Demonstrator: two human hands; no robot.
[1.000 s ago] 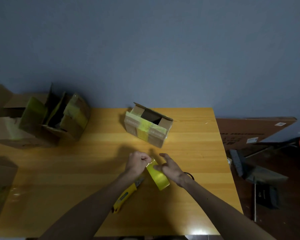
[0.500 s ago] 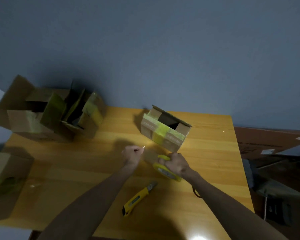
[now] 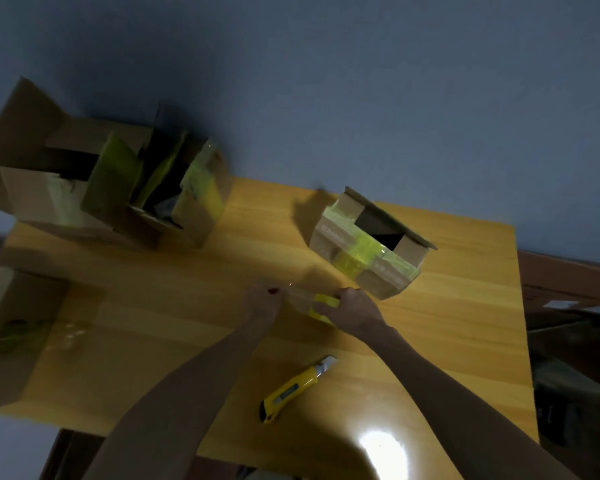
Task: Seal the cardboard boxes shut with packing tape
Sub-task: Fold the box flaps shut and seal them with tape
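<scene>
Packing tape roll (image 3: 321,304) is gripped in my right hand (image 3: 355,311) over the middle of the table (image 3: 465,323), while my left hand (image 3: 260,301) pinches its pulled-out end (a short clear strip spans the two). Just beyond, the small cardboard box (image 3: 364,258) stands open-topped toward the far right corner. A utility knife (image 3: 293,389) lies toward the near edge. Wood shows between it and the right edge; bigger boxes (image 3: 101,192) crowd the far left corner.

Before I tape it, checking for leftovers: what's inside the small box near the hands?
The small box shows only dark shadow through its open top; its taped front hides the bottom.
</scene>
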